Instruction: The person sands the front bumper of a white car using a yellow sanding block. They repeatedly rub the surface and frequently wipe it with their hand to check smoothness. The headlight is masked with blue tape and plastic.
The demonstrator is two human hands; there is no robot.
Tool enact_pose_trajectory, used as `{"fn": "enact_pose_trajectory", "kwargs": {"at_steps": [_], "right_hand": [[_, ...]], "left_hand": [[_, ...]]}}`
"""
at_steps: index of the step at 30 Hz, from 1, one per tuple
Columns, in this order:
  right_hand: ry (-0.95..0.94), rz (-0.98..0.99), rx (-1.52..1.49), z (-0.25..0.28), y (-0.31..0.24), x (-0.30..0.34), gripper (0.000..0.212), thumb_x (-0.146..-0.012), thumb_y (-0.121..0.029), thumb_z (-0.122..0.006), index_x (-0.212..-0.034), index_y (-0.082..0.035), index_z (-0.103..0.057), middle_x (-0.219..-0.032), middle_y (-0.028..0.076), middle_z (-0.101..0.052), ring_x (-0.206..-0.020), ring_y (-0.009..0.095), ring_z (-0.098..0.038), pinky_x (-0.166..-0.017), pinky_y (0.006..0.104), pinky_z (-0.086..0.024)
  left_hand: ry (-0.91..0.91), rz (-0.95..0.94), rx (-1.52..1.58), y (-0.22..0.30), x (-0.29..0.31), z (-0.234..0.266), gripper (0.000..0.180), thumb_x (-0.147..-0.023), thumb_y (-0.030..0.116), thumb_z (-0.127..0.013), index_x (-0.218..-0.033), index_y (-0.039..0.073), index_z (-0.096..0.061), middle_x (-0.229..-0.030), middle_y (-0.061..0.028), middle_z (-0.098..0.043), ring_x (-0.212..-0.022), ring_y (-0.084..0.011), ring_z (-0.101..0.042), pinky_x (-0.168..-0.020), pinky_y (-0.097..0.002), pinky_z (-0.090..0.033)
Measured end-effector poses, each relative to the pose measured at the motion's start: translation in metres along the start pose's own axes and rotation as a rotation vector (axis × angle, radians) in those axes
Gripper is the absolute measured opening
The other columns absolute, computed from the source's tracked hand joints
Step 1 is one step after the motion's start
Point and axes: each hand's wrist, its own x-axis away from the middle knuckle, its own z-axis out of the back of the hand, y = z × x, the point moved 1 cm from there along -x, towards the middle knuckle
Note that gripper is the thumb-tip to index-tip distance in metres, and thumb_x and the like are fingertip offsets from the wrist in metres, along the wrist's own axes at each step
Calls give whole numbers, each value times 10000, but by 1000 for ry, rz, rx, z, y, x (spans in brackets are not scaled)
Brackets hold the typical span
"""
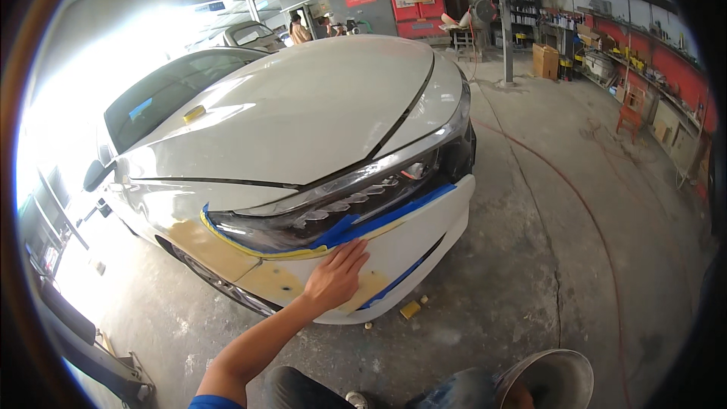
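Note:
My left hand (333, 279) lies on the front bumper (413, 246) of a white car, its fingers stretched out and nearly flat. The fingertips touch the panel just under the headlight (341, 208); I see nothing held in them. Blue masking tape (409, 208) and yellow tape (246, 248) line the headlight's lower edge. Tan filler patches (284, 276) with dark spots surround the hand. At the lower right stands a pale bucket (579, 375). A brownish shape in its mouth may be my right hand, but its fingers are hidden.
A yellow block (410, 310) lies on the floor below the bumper, and another yellow pad (195, 113) rests by the hood. A red hose (579, 193) curves across the concrete. Shelves (644, 68), a post (503, 38) and a red chair (631, 112) stand right. People are at the back.

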Motion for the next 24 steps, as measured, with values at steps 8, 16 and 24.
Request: {"fn": "enact_pose_trajectory", "kwargs": {"at_steps": [8,16,24], "right_hand": [[-236,52,261,144,-124,21,286,-859,-226,-775,-1102,-78,-801,-1013,119,-798,-938,256,-753,-857,389,-584],[-269,735,1132,61,-540,96,356,-832,-321,-818,-1127,-125,-788,-1052,161,-785,-994,340,-753,-896,450,-583],[102,1356,949,-87,-709,127,215,-871,-223,-720,-1038,-96,-765,-969,164,-774,-927,378,-748,-817,482,-590]], "left_hand": [[136,124,96,-9,34,16,538,-843,125,-690,-1370,36,-626,-1565,-137,-519,-1473,-293,-454,-1222,-452,-384],[218,121,116,20,-7,-4,505,-871,140,-616,-1356,0,-623,-1546,-200,-517,-1469,-330,-439,-1254,-452,-327],[124,83,182,24,-58,-39,544,-874,113,-591,-1403,-16,-582,-1504,-191,-555,-1463,-332,-458,-1262,-459,-321]]}}
